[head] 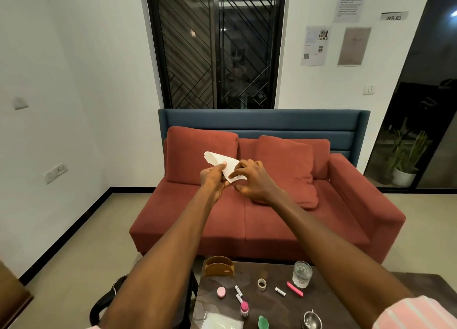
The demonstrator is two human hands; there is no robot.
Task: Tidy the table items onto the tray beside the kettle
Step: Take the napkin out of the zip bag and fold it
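Note:
Both arms reach out in front of me at chest height. My left hand point(214, 179) and my right hand point(252, 180) pinch a white paper napkin point(223, 161) between them, well above the dark table point(321, 304). On the table lie a wooden napkin holder point(219, 266), a glass of water point(302, 274), a tape roll point(262, 284), a pink round lid point(221, 292), a pink-capped small bottle point(244, 309), a pink flat bar point(294, 289), small white tubes point(280, 291), a green piece point(262, 321) and a metal strainer point(312, 320). No tray or kettle shows clearly.
A red sofa point(259, 217) with two cushions stands just behind the table, under a barred window. A clear plastic bag point(220, 322) lies at the table's near left. A black handle-like object point(108, 301) sits low at the left beside the table. A potted plant point(405, 162) stands far right.

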